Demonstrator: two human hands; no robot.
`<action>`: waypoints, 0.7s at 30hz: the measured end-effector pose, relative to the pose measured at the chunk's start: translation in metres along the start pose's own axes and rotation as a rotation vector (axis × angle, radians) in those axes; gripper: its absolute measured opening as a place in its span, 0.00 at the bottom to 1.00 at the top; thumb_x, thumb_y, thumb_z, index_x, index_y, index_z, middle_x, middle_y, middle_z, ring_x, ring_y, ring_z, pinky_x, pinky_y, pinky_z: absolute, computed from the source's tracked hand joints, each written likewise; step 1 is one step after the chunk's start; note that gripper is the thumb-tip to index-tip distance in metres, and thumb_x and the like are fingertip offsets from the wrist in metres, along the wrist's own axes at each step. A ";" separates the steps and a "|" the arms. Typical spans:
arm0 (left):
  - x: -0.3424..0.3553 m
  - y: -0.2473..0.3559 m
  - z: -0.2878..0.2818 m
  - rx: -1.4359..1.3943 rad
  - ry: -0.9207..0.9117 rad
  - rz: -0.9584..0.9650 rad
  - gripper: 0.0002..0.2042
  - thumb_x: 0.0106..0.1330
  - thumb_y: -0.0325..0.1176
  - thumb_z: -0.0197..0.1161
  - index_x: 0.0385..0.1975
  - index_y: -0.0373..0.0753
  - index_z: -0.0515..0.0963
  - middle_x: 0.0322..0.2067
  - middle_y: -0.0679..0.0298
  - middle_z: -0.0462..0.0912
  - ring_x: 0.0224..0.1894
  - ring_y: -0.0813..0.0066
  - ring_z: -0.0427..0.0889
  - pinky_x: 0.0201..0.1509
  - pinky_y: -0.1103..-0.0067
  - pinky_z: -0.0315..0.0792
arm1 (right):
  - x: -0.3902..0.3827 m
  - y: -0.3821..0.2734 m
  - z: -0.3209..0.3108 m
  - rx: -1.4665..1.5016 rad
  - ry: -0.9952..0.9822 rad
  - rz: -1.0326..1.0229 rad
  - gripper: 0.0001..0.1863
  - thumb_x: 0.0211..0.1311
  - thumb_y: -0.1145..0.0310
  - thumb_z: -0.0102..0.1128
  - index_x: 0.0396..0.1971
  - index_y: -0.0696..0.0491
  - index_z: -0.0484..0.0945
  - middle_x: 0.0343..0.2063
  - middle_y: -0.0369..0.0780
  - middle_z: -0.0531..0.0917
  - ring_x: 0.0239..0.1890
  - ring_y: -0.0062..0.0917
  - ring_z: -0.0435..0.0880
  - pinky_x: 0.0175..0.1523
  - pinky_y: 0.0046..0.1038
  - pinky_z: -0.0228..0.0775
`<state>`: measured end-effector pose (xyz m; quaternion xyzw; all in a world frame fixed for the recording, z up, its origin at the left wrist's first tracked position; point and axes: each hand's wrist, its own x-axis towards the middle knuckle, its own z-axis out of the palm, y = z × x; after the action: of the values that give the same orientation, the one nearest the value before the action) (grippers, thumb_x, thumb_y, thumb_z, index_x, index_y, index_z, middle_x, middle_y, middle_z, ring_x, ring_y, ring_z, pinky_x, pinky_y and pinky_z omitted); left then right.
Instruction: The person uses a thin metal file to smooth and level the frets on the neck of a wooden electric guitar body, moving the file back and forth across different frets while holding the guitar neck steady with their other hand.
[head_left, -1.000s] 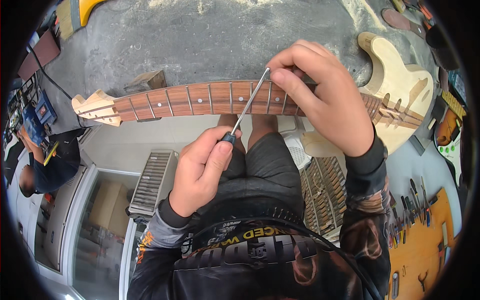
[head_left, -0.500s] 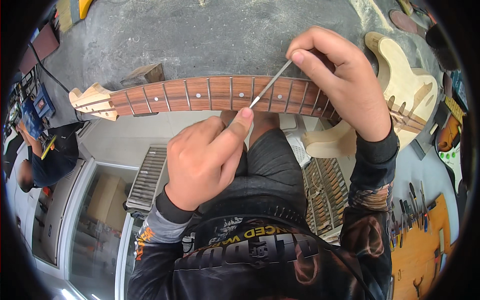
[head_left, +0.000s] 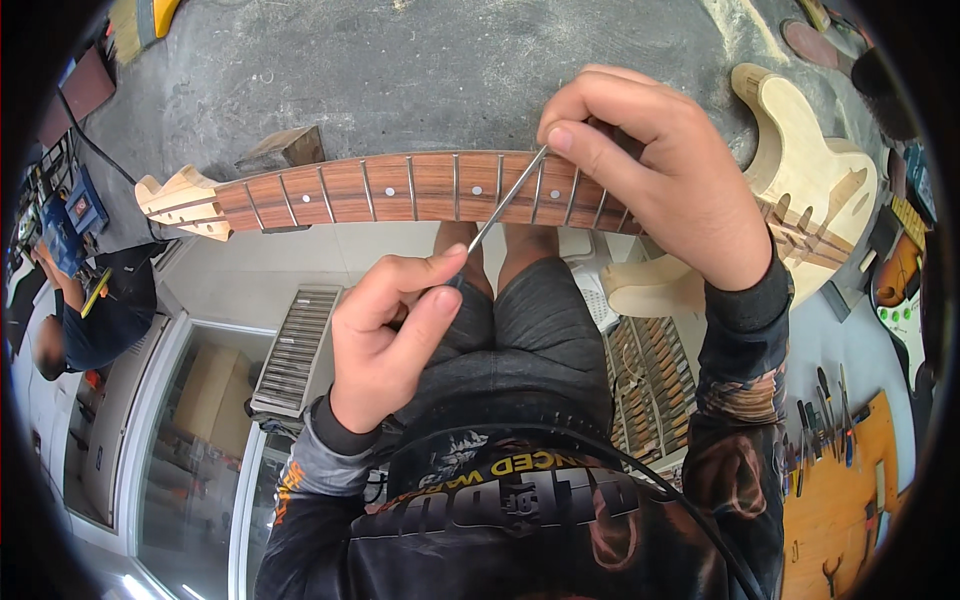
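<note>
Likely light, stiff, slick rod (head_left: 508, 200) | take at ends | L hand (head_left: 380, 328) grip: pinching lwr end | R hand (head_left: 665, 180): upr

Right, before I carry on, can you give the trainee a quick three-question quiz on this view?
1. True or false: the right grip pinches the upper end of the metal rod.
2. What lies at the right end of the fretboard in the picture? A) headstock; B) pale guitar body; C) wooden block.
3. Fill in the blank: the round markers between the frets are coloured ____.

Key: 1. True. 2. B. 3. White.
</note>
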<state>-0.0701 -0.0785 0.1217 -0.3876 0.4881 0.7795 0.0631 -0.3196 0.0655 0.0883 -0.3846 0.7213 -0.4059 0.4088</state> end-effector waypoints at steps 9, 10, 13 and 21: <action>0.023 0.009 -0.003 0.883 -0.116 0.591 0.15 0.68 0.19 0.68 0.54 0.32 0.84 0.22 0.67 0.74 0.20 0.80 0.71 0.25 0.78 0.63 | -0.005 0.004 -0.010 -0.002 0.071 0.029 0.06 0.74 0.72 0.62 0.37 0.60 0.80 0.34 0.38 0.81 0.39 0.26 0.79 0.48 0.27 0.69; 0.010 0.005 -0.001 0.563 -0.052 0.361 0.15 0.70 0.19 0.66 0.55 0.31 0.83 0.22 0.70 0.74 0.22 0.83 0.71 0.26 0.79 0.63 | -0.003 0.001 -0.008 -0.016 0.042 0.027 0.06 0.73 0.72 0.62 0.37 0.60 0.81 0.34 0.38 0.81 0.39 0.27 0.79 0.48 0.27 0.70; -0.006 -0.004 -0.003 0.070 -0.014 0.076 0.13 0.76 0.23 0.62 0.58 0.30 0.81 0.23 0.73 0.74 0.23 0.87 0.69 0.26 0.82 0.61 | 0.003 -0.005 -0.003 -0.036 -0.024 0.036 0.06 0.73 0.72 0.63 0.37 0.60 0.81 0.33 0.39 0.81 0.39 0.28 0.79 0.47 0.28 0.70; 0.025 0.018 0.001 1.058 -0.080 0.632 0.20 0.57 0.16 0.72 0.51 0.33 0.85 0.22 0.61 0.73 0.19 0.66 0.70 0.25 0.74 0.65 | -0.003 0.002 -0.012 -0.071 0.018 0.025 0.05 0.72 0.73 0.63 0.38 0.60 0.80 0.34 0.39 0.81 0.39 0.27 0.80 0.47 0.27 0.70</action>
<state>-0.0966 -0.0935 0.1177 -0.1109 0.8971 0.4267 0.0309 -0.3302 0.0721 0.0911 -0.3864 0.7436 -0.3783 0.3932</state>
